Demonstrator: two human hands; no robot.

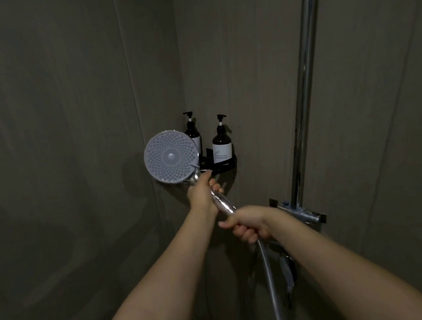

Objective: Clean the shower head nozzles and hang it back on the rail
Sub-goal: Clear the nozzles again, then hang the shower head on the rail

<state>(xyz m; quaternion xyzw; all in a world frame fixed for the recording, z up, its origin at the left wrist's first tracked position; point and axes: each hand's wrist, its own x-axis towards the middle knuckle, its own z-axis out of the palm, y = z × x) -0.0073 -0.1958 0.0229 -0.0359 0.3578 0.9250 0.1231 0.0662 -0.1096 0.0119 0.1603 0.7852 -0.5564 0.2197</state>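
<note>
The shower head (170, 156) is a round disc with a pale grey nozzle face turned toward me, on a chrome handle (222, 201). My left hand (202, 192) grips the handle just below the disc. My right hand (251, 224) grips the lower end of the handle, where the metal hose (271, 276) hangs down. The chrome rail (304, 81) rises on the right wall, off to the right of both hands. No holder on the rail is visible.
Two dark pump bottles (220, 144) stand on a black corner shelf (227, 166) right behind the shower head. A chrome mixer bar (298, 209) juts from the wall at the rail's foot. Grey walls meet in a corner behind.
</note>
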